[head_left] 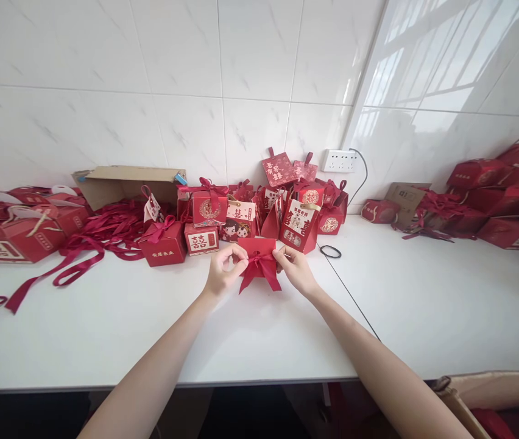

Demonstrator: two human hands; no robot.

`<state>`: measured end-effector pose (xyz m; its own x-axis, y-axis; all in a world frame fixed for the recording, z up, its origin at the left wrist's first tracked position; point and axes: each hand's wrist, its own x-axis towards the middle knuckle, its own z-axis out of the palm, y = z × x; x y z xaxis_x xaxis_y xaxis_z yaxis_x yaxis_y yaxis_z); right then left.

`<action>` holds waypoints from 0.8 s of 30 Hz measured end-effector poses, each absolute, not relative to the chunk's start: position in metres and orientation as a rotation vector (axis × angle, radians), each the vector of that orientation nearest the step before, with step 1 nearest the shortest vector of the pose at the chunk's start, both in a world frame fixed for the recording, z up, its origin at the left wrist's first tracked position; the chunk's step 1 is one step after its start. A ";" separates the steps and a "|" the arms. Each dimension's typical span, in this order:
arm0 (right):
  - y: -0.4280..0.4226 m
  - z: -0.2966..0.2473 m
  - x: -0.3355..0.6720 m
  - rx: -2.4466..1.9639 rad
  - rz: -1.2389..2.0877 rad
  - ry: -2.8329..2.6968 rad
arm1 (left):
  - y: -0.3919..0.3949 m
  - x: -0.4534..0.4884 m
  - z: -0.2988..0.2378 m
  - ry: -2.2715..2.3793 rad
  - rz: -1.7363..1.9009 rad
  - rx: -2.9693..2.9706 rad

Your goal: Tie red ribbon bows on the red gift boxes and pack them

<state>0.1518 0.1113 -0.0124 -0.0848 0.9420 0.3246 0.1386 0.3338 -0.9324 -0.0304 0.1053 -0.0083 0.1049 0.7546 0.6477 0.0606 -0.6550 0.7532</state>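
Observation:
A small red gift box [256, 246] stands on the white table in front of me, with a red ribbon [262, 265] tied in a bow on its near side. Two ribbon tails hang down toward me. My left hand [226, 268] pinches the bow's left loop between thumb and forefinger. On the other side my right hand [293, 268] is closed on the right loop, close to the box's edge. Much of the box's lower front is hidden behind the ribbon tails.
Finished-looking red boxes [207, 208] with bows crowd behind. Loose red ribbons [122, 225] spill from an open cardboard box [138, 180] at left. More red boxes are stacked left [26, 228] and right [492, 195]. A power strip [339, 161] hangs on the tiled wall; its dark cord [363, 174] trails down.

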 end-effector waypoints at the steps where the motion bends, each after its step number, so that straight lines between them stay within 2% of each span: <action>1: 0.111 -0.012 0.152 -1.032 0.919 -1.506 | 0.105 -0.030 -0.008 0.796 1.592 1.827; 24: 0.108 -0.011 0.151 -1.014 0.932 -1.559 | 0.100 -0.029 -0.004 0.837 1.564 1.757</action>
<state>0.1515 0.1079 -0.0110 -0.1338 0.9346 0.3295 0.1522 0.3479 -0.9251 -0.0289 0.1000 -0.0044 0.0919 0.8008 0.5918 0.0479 -0.5972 0.8006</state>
